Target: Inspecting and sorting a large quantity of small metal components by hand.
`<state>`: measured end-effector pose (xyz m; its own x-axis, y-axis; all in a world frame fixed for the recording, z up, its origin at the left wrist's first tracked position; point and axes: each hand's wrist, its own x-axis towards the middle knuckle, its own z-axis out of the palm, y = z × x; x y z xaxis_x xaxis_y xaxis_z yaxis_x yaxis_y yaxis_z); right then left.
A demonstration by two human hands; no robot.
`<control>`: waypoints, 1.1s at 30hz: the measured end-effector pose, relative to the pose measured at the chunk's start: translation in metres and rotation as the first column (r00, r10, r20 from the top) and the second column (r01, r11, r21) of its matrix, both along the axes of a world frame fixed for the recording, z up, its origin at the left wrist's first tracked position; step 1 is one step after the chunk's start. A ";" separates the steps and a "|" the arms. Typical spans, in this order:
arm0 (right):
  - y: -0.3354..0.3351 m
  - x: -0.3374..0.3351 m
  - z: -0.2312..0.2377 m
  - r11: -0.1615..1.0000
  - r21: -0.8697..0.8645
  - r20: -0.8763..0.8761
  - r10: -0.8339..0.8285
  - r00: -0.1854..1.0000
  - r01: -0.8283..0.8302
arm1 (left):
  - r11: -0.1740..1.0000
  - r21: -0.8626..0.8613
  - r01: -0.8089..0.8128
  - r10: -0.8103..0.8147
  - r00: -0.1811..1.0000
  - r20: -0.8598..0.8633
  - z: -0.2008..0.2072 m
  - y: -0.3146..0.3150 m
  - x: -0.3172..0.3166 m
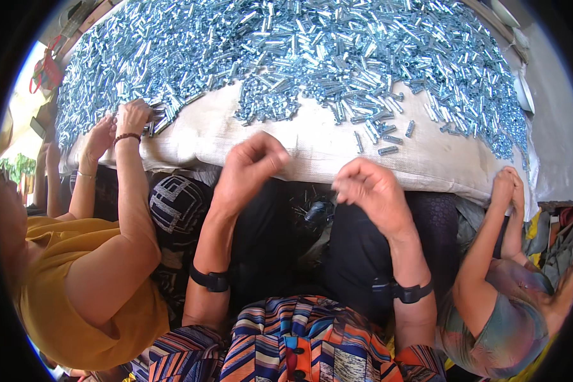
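Observation:
A wide heap of small shiny bluish metal pieces [337, 51] covers a table draped in pale cloth [197, 127]. Many are short slotted tubes, mixed with smaller nut-like bits. My left hand [251, 167] hovers by the cloth's near edge, its thumb and fingers curled together. Opposite it, my right hand [370, 190] is held with fingers bent and tips pinched. Neither shows clearly what it holds, if anything. A few loose tubes [388, 151] lie on the cloth beyond my right hand. Both my forearms wear black bands [210, 280].
On the left, a person in a mustard top [89, 286] has a hand [134, 118] at the heap's edge. At right, another person's hands [507, 186] meet by the cloth's corner. A dark object [318, 211] sits low between my knees.

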<state>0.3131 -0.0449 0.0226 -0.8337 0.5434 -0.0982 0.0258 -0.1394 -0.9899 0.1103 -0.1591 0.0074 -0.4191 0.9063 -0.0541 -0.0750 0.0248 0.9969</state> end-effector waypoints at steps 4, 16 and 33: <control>0.034 -0.025 -0.004 0.846 0.496 0.110 -0.284 0.953 0.195 | 0.888 -0.104 -0.448 0.310 0.750 -0.585 -0.014 0.001 -0.026; 0.075 -0.094 -0.016 0.246 0.953 0.273 -0.446 0.852 -0.177 | 0.770 -0.156 -0.619 0.118 0.378 -0.918 -0.016 0.022 -0.042; 0.065 -0.080 -0.013 0.349 0.937 0.140 -0.334 0.932 -0.016 | 0.980 -0.005 -0.198 0.197 0.978 -0.072 0.005 0.010 -0.014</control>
